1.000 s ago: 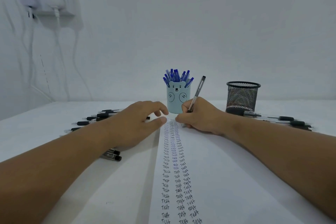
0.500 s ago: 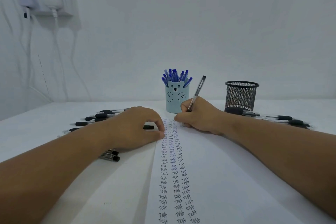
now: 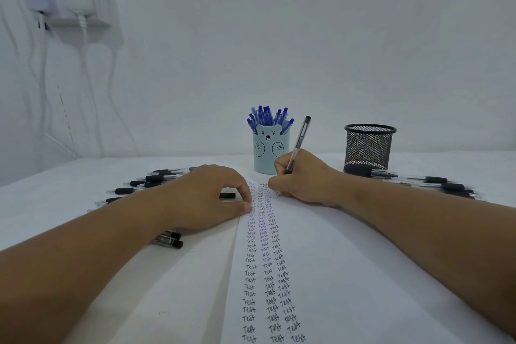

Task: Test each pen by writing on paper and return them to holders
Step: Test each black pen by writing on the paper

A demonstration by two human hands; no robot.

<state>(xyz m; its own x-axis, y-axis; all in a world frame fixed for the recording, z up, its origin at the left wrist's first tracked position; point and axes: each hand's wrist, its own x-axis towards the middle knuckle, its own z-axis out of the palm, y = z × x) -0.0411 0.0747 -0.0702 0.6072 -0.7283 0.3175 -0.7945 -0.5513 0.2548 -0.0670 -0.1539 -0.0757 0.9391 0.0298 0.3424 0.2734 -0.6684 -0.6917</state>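
The right hand [image 3: 303, 177] is gripping a black pen [image 3: 298, 142] in a writing grip, fingers curled round the lower barrel, the tip meeting the paper [image 3: 335, 274] at the far end of three columns of "Test". The left hand [image 3: 206, 198] is resting on the paper's left edge, fingers loosely curled, holding nothing; a small black cap [image 3: 226, 195] is lying just beside its fingertips. The blue holder [image 3: 271, 153] with blue pens [image 3: 268, 117] and the empty mesh holder [image 3: 368, 148] are standing behind. Loose black pens are lying on the surface [image 3: 69, 176], left [image 3: 145, 181] and right [image 3: 435, 183].
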